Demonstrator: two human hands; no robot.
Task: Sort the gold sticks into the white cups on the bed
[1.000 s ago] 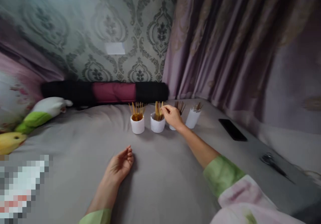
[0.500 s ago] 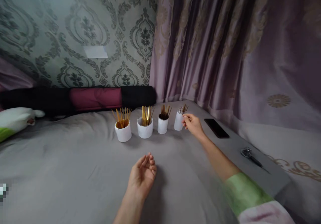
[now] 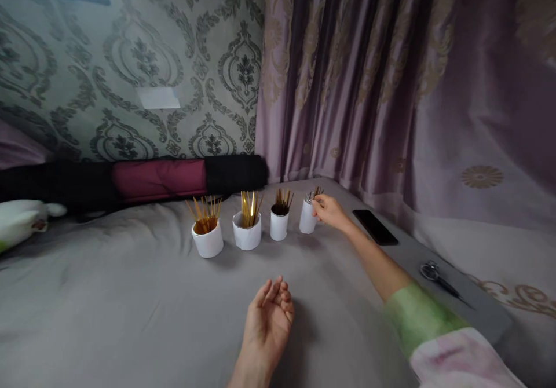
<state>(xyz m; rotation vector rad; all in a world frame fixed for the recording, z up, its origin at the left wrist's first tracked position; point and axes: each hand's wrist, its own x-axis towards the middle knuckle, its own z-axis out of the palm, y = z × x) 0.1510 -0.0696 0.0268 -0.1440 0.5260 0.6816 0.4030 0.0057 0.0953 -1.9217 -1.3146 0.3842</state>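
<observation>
Several white cups with thin sticks stand in a row on a grey bedsheet (image 3: 108, 313). The left cup (image 3: 208, 241) and the second cup (image 3: 247, 234) hold yellow sticks; the third cup (image 3: 278, 223) and the rightmost cup (image 3: 307, 216) hold darker ones. My right hand (image 3: 329, 210) reaches to the rightmost cup, its fingertips pinched at the sticks at the rim. My left hand (image 3: 268, 324) rests on the sheet in front of the cups, palm turned inward, fingers loosely stretched, holding nothing.
A black phone (image 3: 375, 227) and scissors (image 3: 436, 276) lie on the sheet's right side. A black and maroon bolster (image 3: 156, 178) runs along the patterned wall. Purple curtains (image 3: 391, 87) hang at the right. A white and green plush (image 3: 19, 217) lies at the far left.
My right hand moved from the second cup across to the rightmost cup. The view swung right, and my left hand slid right and nearer to me.
</observation>
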